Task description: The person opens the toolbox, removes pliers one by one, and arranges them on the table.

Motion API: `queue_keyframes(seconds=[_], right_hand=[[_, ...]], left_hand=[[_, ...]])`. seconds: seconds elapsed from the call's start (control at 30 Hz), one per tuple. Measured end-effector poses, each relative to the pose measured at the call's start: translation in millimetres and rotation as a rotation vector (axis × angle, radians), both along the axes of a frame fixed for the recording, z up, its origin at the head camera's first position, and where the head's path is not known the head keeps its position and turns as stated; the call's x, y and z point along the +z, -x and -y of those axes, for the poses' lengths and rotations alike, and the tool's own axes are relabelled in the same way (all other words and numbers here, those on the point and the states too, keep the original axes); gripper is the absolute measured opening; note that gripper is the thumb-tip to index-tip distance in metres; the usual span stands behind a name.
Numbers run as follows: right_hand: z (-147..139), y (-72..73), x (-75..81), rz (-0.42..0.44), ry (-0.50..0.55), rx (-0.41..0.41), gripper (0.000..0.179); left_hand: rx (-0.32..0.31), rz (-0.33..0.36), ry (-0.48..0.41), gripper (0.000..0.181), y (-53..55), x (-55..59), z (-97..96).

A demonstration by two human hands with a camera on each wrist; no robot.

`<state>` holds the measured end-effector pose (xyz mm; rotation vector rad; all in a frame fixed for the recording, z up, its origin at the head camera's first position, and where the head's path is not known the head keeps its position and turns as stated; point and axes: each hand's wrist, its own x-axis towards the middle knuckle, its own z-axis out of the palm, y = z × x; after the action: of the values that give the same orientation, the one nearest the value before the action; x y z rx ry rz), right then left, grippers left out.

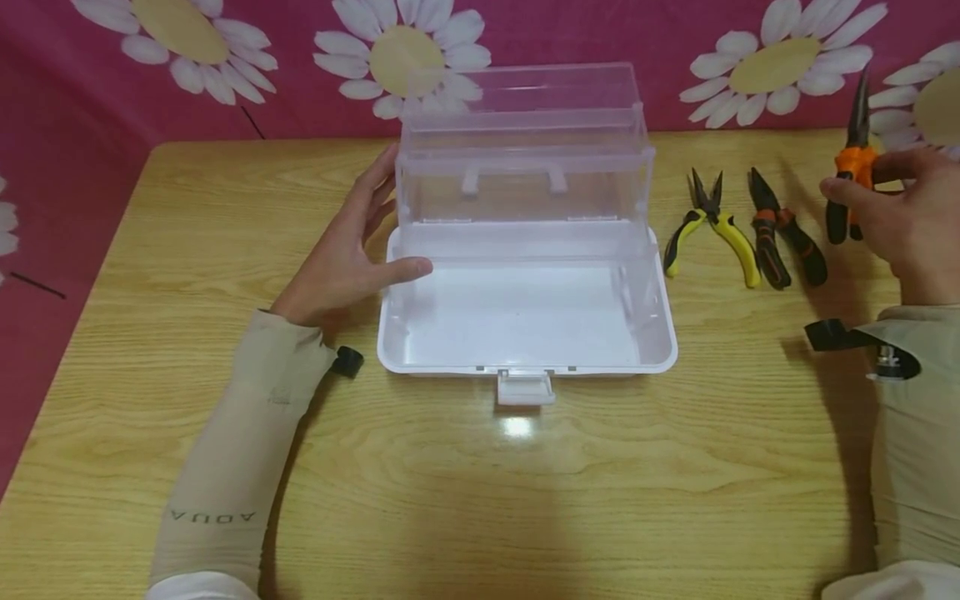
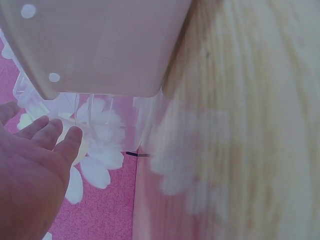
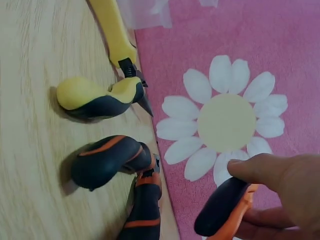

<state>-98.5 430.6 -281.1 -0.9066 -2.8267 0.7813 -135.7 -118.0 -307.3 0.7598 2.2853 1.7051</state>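
A white plastic toolbox (image 1: 517, 317) with its clear lid (image 1: 525, 167) raised stands mid-table, its inside bare. My left hand (image 1: 348, 242) is at the box's left side, thumb reaching over the rim and fingers extended behind toward the lid. In the left wrist view the fingers of that hand (image 2: 40, 155) look straight, beside the box wall (image 2: 100, 45). My right hand (image 1: 911, 217) pinches orange-and-black long-nose pliers (image 1: 855, 158) by the handles, tips pointing up and away. The right wrist view shows its thumb on a black grip of the pliers (image 3: 222, 207).
Yellow-and-black pliers (image 1: 712, 225) lie with handles spread, close to the box's right side. Between them and my right hand lie black-and-red pliers (image 1: 783, 229). A pink flowered cloth (image 1: 585, 42) hangs behind the wooden table (image 1: 465, 492). A white latch (image 1: 525, 387) juts from the box front.
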Motion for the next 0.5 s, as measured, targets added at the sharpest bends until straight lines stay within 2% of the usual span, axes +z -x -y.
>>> queue_keyframes(seconds=[0.13, 0.3, 0.5], right_hand=[[-4.1, 0.3, -2.4, 0.058, -0.044, 0.014, 0.070], [-10.1, 0.0, -6.9, 0.141, -0.046, 0.010, 0.076], [-14.6, -3.1, -10.5, 0.154, -0.061, 0.051, 0.076]], left_hand=[[-0.001, -0.002, -0.001, 0.119, 0.8, -0.8, 0.2], [0.002, 0.005, 0.001, 0.118, 0.2, -0.4, 0.6], [-0.003, 0.023, -0.018, 0.114, -6.6, 9.2, -2.4]])
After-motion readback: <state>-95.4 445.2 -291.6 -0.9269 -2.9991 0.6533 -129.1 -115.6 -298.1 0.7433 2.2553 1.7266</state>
